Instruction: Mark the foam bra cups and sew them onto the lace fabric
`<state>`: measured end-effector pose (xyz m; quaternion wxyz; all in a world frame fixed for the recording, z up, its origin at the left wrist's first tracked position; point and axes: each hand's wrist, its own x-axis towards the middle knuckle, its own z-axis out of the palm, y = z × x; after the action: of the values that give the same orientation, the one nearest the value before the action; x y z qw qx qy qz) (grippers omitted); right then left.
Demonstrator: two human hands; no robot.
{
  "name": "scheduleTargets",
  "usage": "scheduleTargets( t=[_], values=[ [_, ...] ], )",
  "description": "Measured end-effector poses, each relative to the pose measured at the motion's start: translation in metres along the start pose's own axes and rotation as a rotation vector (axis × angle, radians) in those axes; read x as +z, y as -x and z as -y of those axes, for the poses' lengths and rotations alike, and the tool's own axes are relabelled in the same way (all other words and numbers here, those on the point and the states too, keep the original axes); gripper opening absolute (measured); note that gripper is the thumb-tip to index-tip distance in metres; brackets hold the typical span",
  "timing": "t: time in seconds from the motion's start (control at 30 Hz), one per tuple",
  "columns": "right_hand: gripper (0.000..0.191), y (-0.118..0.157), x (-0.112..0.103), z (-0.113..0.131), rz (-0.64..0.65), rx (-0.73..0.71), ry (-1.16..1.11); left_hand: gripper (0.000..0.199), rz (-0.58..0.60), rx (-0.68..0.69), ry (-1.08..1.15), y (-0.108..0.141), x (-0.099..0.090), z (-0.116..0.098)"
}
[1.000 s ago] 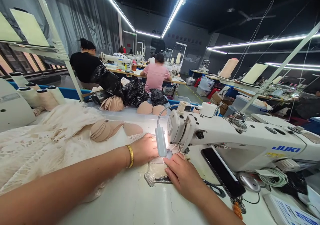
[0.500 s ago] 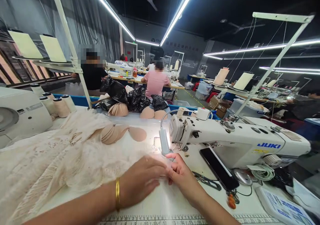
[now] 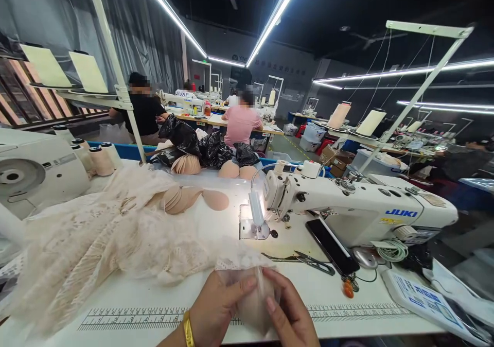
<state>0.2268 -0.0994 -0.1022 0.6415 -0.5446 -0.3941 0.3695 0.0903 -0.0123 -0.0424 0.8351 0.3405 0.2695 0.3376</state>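
Observation:
A sheer beige fabric piece with a lace edge is held up at the table's front edge, in front of the sewing machine. My left hand, with a gold bracelet at the wrist, pinches its left side between thumb and fingers. On the right side of the piece, my right hand grips it with the thumb in front. Cream lace fabric lies heaped to the left and reaches toward the held piece. Beige cups lie behind the lace.
Right of my hands are thread snips, a black phone and a white box. A printed ruler runs along the front edge. Thread cones stand at the left. Two people sit farther ahead.
My hands have moved from beside the needle area down toward the front edge and now hold the fabric piece up between them. The needle plate has come into view.

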Motion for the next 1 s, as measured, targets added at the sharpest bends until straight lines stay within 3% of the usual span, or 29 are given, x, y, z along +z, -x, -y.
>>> scheduleTargets(
  t=[0.13, 0.23, 0.4, 0.63, 0.77, 1.0],
  values=[
    [0.060, -0.016, -0.003, 0.012, -0.122, 0.164, -0.241, 0.051, -0.104, -0.076, 0.110, 0.000, 0.004, 0.006],
    [0.065, -0.019, 0.001, 0.010, -0.176, 0.210, -0.382, 0.048, -0.185, -0.141, 0.206, -0.002, 0.006, 0.006],
    [0.067, -0.016, 0.005, 0.002, -0.173, 0.191, -0.421, 0.051, -0.261, -0.040, 0.196, -0.001, 0.015, 0.004],
    [0.073, -0.017, 0.007, 0.008, -0.161, 0.198, -0.500, 0.043, -0.278, 0.002, 0.218, -0.001, 0.019, 0.004],
    [0.076, -0.017, 0.008, 0.010, -0.163, 0.177, -0.495, 0.049, -0.231, 0.093, 0.115, -0.002, 0.018, 0.006],
    [0.077, -0.017, 0.005, 0.008, -0.128, 0.168, -0.508, 0.056, -0.267, 0.142, 0.084, -0.003, 0.021, 0.003]
  ],
)
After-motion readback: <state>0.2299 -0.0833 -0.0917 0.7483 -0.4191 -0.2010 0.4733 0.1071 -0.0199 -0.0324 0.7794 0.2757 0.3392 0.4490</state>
